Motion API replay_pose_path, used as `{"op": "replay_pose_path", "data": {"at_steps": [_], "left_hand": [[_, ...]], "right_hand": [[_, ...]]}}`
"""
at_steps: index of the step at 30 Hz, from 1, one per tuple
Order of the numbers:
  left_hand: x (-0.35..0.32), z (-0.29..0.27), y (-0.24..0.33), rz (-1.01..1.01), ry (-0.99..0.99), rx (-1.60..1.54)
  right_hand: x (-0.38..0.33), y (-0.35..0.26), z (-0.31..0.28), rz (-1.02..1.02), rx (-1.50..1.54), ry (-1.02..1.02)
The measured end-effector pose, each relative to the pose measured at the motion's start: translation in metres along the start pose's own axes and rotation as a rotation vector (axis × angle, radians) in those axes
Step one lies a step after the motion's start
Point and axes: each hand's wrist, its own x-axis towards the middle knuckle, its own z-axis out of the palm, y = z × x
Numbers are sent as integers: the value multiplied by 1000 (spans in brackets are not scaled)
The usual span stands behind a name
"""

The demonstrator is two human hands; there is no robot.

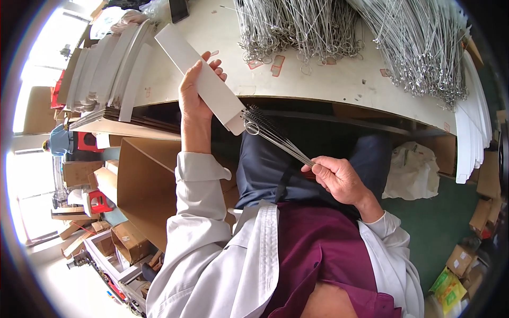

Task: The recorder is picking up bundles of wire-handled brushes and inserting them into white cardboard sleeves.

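Note:
My left hand (195, 93) is wrapped round a long, narrow white box (221, 98), held aslant over the table's front edge. The box's lower end points toward my lap. My right hand (339, 179) pinches the thin metal stems of a small bundle of wire brushes (281, 140). Their dark bristles and a wire loop lie at the lower end of the box. Whether any bristle tips are inside the box, I cannot tell.
On the white table (313, 82) lie thick bundles of looped wire brushes (424, 58). Flat white boxes are stacked at the left (114, 69) and hang over the right edge (472, 127). A large open carton (146, 185) stands left of my legs; a white bag (411, 172) is at the right.

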Motion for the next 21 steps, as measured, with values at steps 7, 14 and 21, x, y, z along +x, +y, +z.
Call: {"op": "replay_pose_path", "data": {"at_steps": [7, 14, 21], "left_hand": [[-9, 13, -6, 74, 0, -68], [-21, 16, -12, 70, -35, -118], [-27, 22, -18, 103, 17, -53]], "right_hand": [[3, 5, 0, 97, -11, -27], [5, 11, -9, 168, 25, -62], [10, 6, -9, 233, 29, -79]]}}
